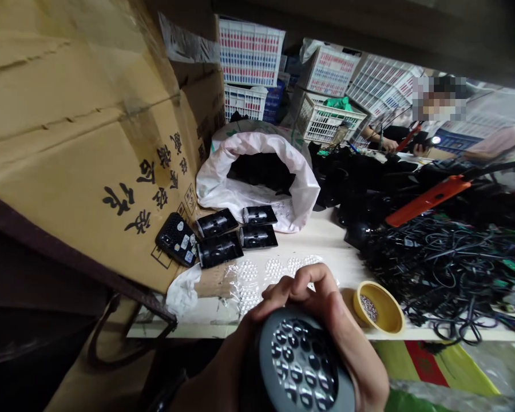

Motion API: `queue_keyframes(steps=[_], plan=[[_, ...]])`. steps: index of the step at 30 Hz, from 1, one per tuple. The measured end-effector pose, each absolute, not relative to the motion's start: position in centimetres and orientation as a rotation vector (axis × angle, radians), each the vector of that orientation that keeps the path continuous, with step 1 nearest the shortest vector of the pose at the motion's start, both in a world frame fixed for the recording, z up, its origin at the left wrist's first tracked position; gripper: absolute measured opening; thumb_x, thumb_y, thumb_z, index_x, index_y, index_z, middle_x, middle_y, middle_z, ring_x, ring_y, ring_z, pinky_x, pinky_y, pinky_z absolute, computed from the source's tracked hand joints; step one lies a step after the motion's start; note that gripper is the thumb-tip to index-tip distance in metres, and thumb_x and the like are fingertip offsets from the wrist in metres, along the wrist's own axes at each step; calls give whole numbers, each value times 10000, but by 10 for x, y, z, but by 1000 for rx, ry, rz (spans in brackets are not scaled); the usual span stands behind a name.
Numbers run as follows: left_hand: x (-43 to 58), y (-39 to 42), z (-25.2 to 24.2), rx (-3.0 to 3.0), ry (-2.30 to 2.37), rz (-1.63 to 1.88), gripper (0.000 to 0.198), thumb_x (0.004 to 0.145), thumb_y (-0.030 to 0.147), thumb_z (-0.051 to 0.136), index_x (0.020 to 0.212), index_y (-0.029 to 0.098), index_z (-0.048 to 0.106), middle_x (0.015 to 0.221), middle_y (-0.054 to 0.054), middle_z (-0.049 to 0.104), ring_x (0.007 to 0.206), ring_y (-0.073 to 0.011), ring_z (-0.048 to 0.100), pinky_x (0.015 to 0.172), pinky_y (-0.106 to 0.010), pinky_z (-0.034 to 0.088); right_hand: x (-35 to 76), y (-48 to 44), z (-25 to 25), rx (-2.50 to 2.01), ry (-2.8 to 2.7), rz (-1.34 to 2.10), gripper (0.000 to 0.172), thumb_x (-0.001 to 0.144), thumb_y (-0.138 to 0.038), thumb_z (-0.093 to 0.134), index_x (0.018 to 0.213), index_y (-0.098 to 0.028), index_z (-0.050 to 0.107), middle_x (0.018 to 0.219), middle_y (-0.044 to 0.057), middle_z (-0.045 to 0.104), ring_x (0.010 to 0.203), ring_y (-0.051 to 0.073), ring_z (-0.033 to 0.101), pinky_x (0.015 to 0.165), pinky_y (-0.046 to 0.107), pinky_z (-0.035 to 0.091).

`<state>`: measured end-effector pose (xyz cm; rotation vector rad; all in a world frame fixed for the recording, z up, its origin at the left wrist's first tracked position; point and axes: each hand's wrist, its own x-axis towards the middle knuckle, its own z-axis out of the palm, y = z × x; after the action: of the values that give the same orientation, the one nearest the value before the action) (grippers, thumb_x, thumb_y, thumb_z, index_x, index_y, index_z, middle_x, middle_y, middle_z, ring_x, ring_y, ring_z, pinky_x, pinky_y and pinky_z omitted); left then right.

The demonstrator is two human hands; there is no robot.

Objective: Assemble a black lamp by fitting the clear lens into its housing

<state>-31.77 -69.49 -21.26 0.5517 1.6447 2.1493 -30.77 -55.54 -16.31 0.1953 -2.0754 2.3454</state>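
A round dark lamp head (304, 366) with a clear lens plate of many small domes faces the camera at the bottom centre. My left hand (249, 337) wraps round its left side and top. Round the right side curls my right hand (347, 337), its fingers bent over the top edge near the left fingers. Clear domed lens discs (274, 269) lie on the table (335, 234) just beyond. A yellow bowl (386, 309) holding small metal pieces stands to the right of the hands.
Several black rectangular parts (220, 249) and a stickered phone (178, 239) lie at the left, beside a cardboard box (90, 149). Behind stands a white sack (304, 194). Tangled cables (429, 274) and an orange tool (429, 200) are at the right. A person (395, 137) works beyond.
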Motion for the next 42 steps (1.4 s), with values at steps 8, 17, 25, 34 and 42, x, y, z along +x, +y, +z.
queue_keyframes(steps=[8,17,25,34,42], plan=[[-326,-698,-210,663,1514,2205,697,687,306,742,1321,279,454,1211,-48,579,1104,-292,578,991,-486,495,-351,-538,-170,839,-2307,1797,603,836,-728,543,1112,-201,635,1159,100,678,1123,245,630,978,349,487],[-324,-700,-203,674,1715,2073,805,631,238,737,1366,225,408,1356,-91,505,1291,-346,461,1108,-469,415,-347,-548,-161,864,-2333,1660,371,740,-505,794,790,-174,633,846,53,725,687,140,656,660,240,500],[-328,-696,-192,508,1509,2105,691,666,201,792,1295,246,509,1283,-45,600,1241,-288,528,1089,-414,434,-348,-545,-158,818,-2422,1547,470,723,-608,766,813,-164,641,788,42,700,643,132,610,625,242,455],[-362,-691,-181,-379,822,2675,391,799,391,637,1059,102,681,995,-142,683,867,-250,658,724,-376,597,-338,-548,-213,-26,-1926,2052,370,965,-562,462,871,-212,539,865,17,596,851,156,591,814,301,494],[-372,-689,-168,-544,751,2736,380,849,383,588,1049,74,684,988,-163,667,793,-245,656,633,-334,601,-321,-570,-205,137,-2285,2097,257,942,-393,558,884,-159,647,576,-31,545,519,93,475,487,211,345]])
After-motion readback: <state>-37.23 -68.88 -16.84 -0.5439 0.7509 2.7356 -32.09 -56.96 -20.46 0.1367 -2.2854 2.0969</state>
